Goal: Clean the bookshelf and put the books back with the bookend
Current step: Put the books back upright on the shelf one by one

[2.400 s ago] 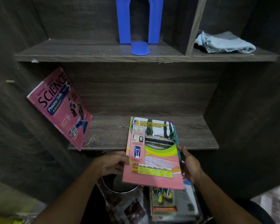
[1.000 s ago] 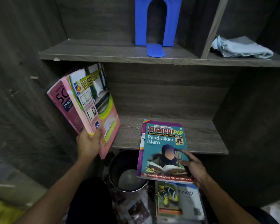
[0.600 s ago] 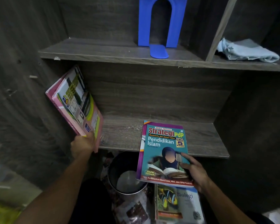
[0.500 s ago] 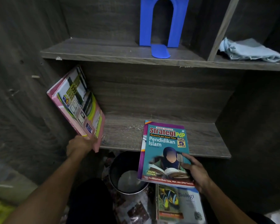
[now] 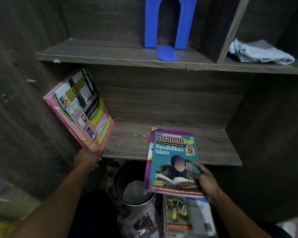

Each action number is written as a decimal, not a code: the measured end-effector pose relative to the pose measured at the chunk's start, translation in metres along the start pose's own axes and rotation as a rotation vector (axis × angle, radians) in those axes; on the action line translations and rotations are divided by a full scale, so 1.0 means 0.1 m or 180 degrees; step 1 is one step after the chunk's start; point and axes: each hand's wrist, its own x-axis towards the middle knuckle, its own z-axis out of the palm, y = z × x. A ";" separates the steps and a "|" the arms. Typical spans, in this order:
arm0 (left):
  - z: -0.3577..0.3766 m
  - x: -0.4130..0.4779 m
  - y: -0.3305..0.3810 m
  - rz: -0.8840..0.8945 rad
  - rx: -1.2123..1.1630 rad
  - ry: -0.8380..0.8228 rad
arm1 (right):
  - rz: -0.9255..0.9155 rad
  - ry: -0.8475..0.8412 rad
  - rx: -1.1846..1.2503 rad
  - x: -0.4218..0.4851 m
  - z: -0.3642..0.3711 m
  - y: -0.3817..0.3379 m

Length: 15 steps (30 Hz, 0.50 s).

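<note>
Leaning at the lower shelf's (image 5: 131, 143) left end: pink books (image 5: 81, 112), rear one mostly hidden. Over that shelf's front edge: Strategi book (image 5: 169, 152), gripped by right hand (image 5: 205, 181), thumb on cover, fingers hidden below. Above the shelf: blue bookend (image 5: 150, 23), top cut off. Left hand (image 5: 87, 158) at pink books' bottom corner, fingers tucked away, grip unclear tbh.

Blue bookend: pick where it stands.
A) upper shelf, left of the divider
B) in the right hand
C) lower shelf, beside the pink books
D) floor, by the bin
A: the blue bookend stands upright on the upper shelf, left of the divider.
</note>
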 end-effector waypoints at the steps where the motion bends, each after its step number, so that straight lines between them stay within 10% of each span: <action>1: 0.08 -0.07 0.00 0.0028 -0.0030 -0.0114 | -0.0033 0.0020 0.0001 0.00 0.00 0.01; 9: 1.23 -0.78 -0.06 0.0626 0.0600 -0.1447 | -0.0115 0.0068 -0.0068 -0.03 0.00 0.01; 15: 1.49 -0.73 -0.21 0.0672 0.0889 -0.1322 | -0.0147 -0.0032 0.0084 -0.04 -0.02 -0.02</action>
